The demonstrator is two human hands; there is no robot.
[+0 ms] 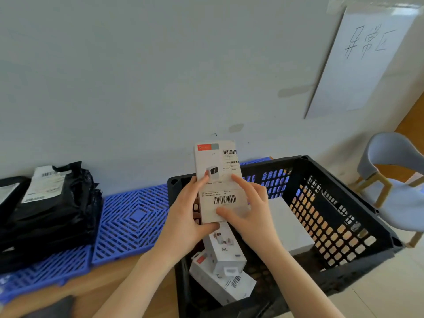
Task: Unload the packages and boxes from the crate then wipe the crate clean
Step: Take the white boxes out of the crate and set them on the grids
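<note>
both grips clamp the white box (218, 180): my left grip (185, 214) wraps its left edge and base, my right grip (250, 214) pinches its right side. the box stands long axis upright over the crate (332, 171)'s left end. the blue pallet (133, 216) lies leftward, nearer my left grip.

Blue pallet (135, 216) centre free; black packages (52, 203) block left.

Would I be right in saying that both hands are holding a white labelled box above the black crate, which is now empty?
Not quite: the crate is not empty. The head view shows the left hand and right hand holding the white labelled box above the black crate, but several white boxes still lie inside it.
</note>
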